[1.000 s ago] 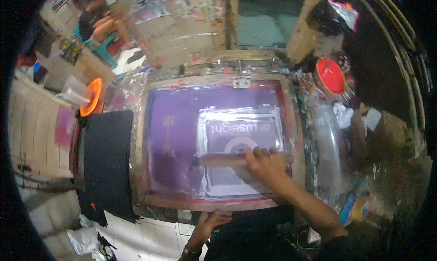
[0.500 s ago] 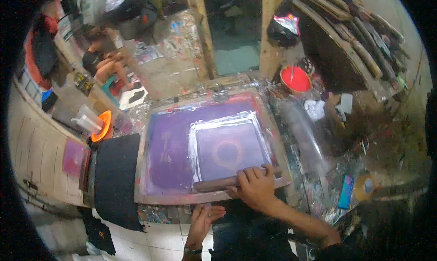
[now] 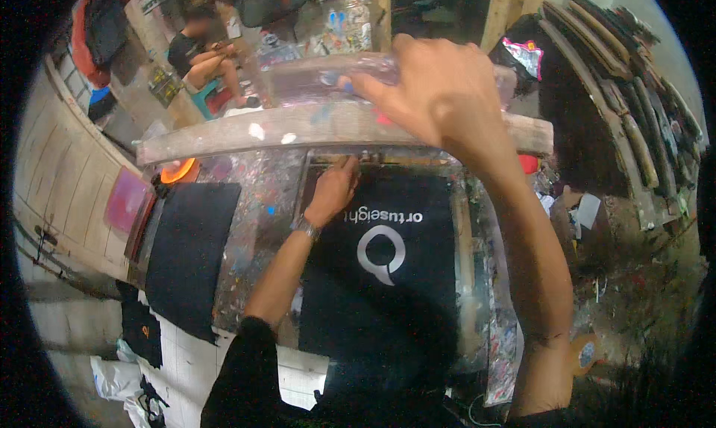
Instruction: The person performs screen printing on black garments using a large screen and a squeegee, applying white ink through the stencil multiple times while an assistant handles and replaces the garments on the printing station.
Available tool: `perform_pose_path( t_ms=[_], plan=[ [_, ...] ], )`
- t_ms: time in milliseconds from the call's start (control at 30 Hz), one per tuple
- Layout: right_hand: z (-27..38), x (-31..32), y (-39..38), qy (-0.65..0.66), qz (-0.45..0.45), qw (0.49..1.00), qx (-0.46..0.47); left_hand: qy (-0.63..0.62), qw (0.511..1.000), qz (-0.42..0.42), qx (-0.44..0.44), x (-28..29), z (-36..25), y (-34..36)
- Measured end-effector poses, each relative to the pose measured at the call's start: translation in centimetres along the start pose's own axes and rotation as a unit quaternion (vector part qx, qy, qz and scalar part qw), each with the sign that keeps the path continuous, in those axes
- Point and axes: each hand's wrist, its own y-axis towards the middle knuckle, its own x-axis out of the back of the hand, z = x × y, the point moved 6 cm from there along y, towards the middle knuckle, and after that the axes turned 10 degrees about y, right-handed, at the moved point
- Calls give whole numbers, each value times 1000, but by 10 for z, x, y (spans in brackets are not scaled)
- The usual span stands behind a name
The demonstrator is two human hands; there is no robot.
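Note:
My right hand [image 3: 455,92] is closed over the near bar of a raised wooden screen-printing frame [image 3: 291,133], its thumb stretched to the left. Behind that bar, a smeared purplish strip [image 3: 313,81] is partly covered by the hand; whether it is squeegee or mesh is unclear. Under the tilted frame lies a black fabric piece [image 3: 418,308] bearing a silvery-white ring emblem [image 3: 381,252] and lettering. My left hand [image 3: 337,189], a watch on its wrist, reaches to the fabric's far left corner with fingers drawn together, apparently on the cloth. The fingertips are partly hidden.
Another black fabric piece [image 3: 194,256] lies at left on the paint-stained table [image 3: 261,226]. An orange container [image 3: 180,171] is behind it. Wooden bars [image 3: 619,85] lean at the right, with a tape roll [image 3: 585,353] lower down. A person [image 3: 205,58] sits at the far left.
The screen frame has swung up from lying flat, uncovering the printed black fabric. My right hand has risen with it. My left hand has moved forward from the near edge to the fabric's far end.

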Motion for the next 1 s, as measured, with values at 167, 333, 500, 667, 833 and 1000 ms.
perform_pose_path(
  t_ms=[167,333,500,667,833,1000],
  plan=[
    [-13,6,21,36,-6,999,17,86,987,-10,-133,-75,22,24],
    [-17,18,39,64,25,998,2,89,982,113,-119,-85,35,22],
    [-23,19,56,47,-15,999,-18,-177,973,147,-12,-77,31,38],
    [-42,6,74,33,-37,999,7,-660,611,168,404,-58,43,6],
    [-54,12,91,6,-19,1000,-5,-760,494,-92,411,55,137,-63],
    [-68,13,97,-11,-56,996,-62,-315,793,-370,367,156,306,-261]
  ],
)
